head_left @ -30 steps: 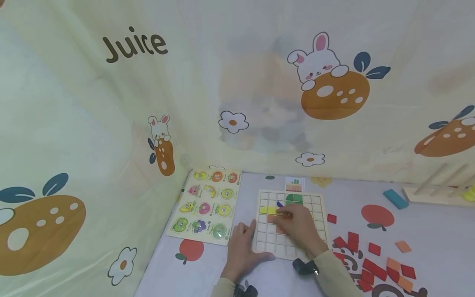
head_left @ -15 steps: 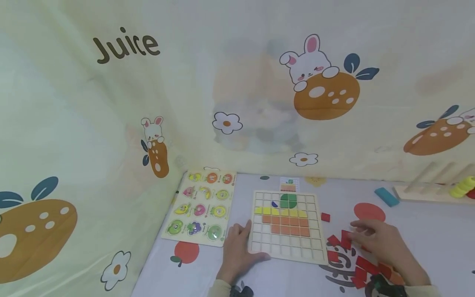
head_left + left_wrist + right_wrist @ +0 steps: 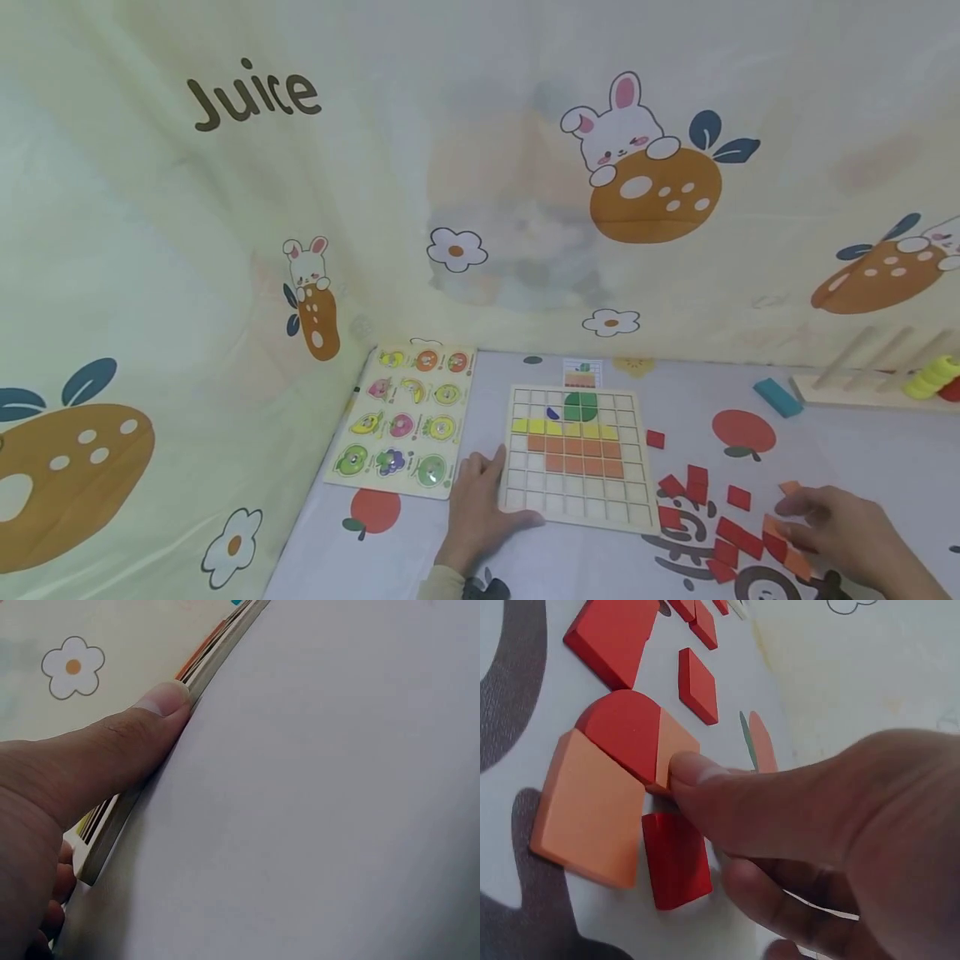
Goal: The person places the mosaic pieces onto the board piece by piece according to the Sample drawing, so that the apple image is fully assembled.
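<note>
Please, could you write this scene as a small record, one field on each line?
Left hand: thumb on the near edge of the grid board, fingers at its left edge
Right hand: thumb at a small orange piece; firm grip unclear
On grid board: yellow row, orange rows, green shape, blue piece
Right of it: scattered red pieces, other orange pieces
Left of it: fruit board
Behind it: small card
Far right: teal block, wooden peg rack

Grid board [image 3: 600, 500] between fruit puzzle [image 3: 386, 406] (left) and loose tiles [image 3: 738, 537] (right); card [image 3: 582, 375] just behind, peg rack [image 3: 840, 392] back right
</note>
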A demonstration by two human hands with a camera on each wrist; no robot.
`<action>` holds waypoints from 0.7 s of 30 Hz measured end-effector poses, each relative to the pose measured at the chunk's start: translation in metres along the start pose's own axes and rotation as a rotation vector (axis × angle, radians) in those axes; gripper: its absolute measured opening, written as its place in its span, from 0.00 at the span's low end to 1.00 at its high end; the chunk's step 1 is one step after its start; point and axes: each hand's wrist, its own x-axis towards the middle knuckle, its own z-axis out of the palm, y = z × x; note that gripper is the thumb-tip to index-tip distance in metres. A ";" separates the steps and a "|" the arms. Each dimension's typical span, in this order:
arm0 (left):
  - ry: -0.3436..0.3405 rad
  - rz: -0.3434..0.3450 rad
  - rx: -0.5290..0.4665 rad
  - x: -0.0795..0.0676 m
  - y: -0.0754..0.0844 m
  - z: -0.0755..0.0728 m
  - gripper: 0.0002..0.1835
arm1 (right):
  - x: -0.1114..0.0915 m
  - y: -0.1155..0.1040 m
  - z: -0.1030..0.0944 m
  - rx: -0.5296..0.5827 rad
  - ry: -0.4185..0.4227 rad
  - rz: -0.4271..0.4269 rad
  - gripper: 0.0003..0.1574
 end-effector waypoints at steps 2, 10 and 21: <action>0.000 -0.004 0.001 0.000 0.000 0.001 0.67 | 0.000 0.001 0.002 0.003 -0.001 -0.020 0.26; 0.002 -0.002 -0.013 0.000 -0.001 0.001 0.67 | -0.002 0.000 0.007 -0.004 0.023 -0.042 0.35; -0.001 -0.010 -0.033 -0.001 0.000 0.000 0.68 | -0.005 -0.005 0.011 0.015 0.082 -0.116 0.34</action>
